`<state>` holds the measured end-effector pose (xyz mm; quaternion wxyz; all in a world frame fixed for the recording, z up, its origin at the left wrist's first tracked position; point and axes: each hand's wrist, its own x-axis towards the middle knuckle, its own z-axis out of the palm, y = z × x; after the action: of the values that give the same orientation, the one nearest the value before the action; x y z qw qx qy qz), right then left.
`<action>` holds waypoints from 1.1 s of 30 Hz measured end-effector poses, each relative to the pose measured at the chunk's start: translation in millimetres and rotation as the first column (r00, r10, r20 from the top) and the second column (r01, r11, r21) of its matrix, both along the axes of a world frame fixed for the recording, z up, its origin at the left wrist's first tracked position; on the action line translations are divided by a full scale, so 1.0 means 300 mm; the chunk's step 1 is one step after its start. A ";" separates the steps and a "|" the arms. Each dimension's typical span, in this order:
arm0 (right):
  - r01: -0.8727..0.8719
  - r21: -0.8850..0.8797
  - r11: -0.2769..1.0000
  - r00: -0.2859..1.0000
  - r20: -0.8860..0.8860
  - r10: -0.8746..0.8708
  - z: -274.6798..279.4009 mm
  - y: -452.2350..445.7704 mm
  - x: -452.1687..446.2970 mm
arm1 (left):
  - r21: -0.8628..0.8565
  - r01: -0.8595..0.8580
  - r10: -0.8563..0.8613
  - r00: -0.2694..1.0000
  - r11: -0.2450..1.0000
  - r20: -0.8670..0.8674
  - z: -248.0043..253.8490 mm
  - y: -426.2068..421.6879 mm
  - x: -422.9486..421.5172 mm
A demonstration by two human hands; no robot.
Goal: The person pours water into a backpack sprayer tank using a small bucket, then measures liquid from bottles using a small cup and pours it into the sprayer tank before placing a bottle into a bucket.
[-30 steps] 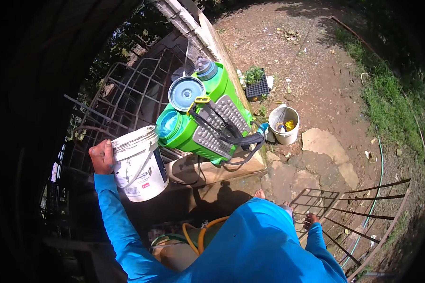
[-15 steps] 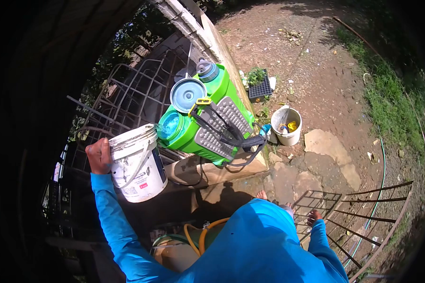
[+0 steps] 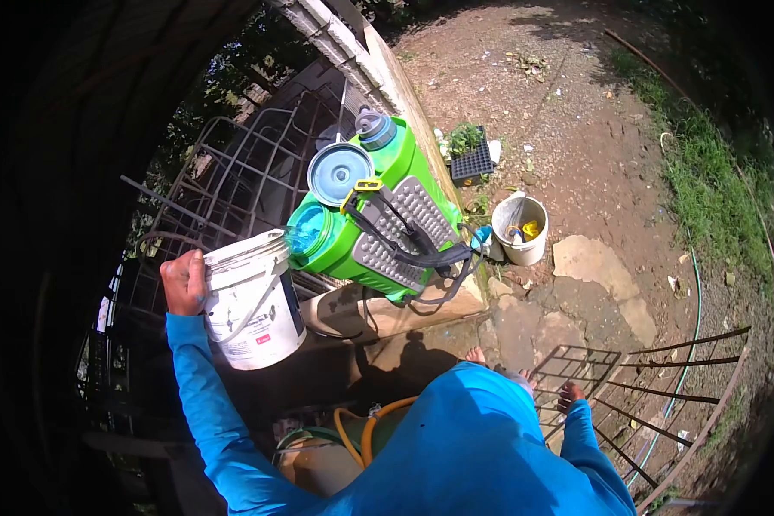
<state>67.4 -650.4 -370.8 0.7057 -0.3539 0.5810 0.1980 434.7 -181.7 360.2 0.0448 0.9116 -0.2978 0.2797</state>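
Observation:
My left hand (image 3: pixel 183 283) grips the rim of a white bucket (image 3: pixel 254 318), which is tilted to the right. Its lip meets the open round mouth (image 3: pixel 310 229) of a green backpack sprayer (image 3: pixel 387 211), and clear liquid runs from bucket to mouth. A blue-grey round lid (image 3: pixel 340 174) rests on the sprayer beside the opening. The sprayer, with black straps, stands tilted on a low ledge (image 3: pixel 404 311). My right hand (image 3: pixel 569 396) hangs low at the right, near a rusty metal gate, with nothing visible in it; its fingers look partly spread.
Beyond the sprayer stand a second white bucket (image 3: pixel 519 248) with yellow items inside and a black seedling tray (image 3: pixel 473 163). A barred metal gate (image 3: pixel 671 393) is at the lower right. Below are an orange hose (image 3: pixel 369 439) and a container. Metal frames (image 3: pixel 232 172) stand behind the left bucket.
The left bucket keeps nearly the same tilt at the sprayer's mouth while liquid runs out. The view has shifted slightly. A black strap on the sprayer's right side hangs a little differently.

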 end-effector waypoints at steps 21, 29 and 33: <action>0.037 0.032 0.999 0.999 0.017 -0.037 -0.051 0.007 0.036 | 0.024 -0.003 0.004 0.999 1.000 -0.039 -0.019 -0.096 0.028; 0.027 0.029 0.999 1.000 -0.002 -0.027 -0.032 0.025 0.027 | -0.006 -0.050 0.049 0.997 0.999 -0.061 0.001 -0.097 0.065; 0.020 0.021 1.000 1.000 -0.004 -0.020 -0.035 0.022 0.039 | 0.028 -0.051 0.051 0.998 0.998 -0.020 0.013 -0.090 0.085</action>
<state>79.1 -643.8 -381.1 0.7102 -0.3405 0.5837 0.1976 460.2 -208.9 363.9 0.0282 0.9223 -0.2777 0.2672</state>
